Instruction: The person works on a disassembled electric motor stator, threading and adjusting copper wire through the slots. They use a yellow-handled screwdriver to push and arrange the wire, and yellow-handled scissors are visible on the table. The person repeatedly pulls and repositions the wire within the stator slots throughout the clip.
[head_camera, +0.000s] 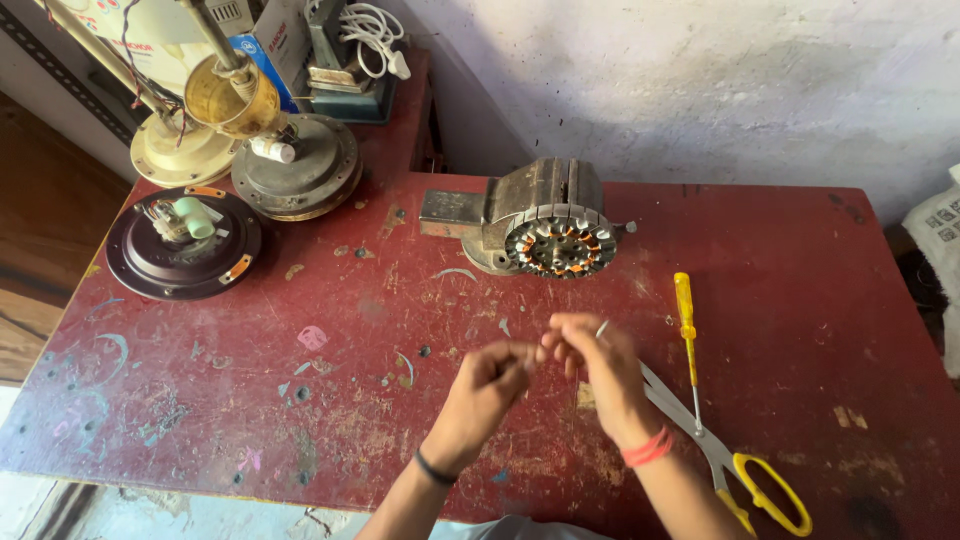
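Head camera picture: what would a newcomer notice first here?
The two hands, left hand and right hand, meet over the worn red table, pinching something too small to tell. Behind them sits a round motor stator with copper windings. Yellow-handled scissors and a yellow screwdriver lie at the right.

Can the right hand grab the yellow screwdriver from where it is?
Probably yes. The screwdriver lies on the red table just beside the right hand, with nothing between them. But both hands seem busy pinching something small, so the fingers would have to let go first.
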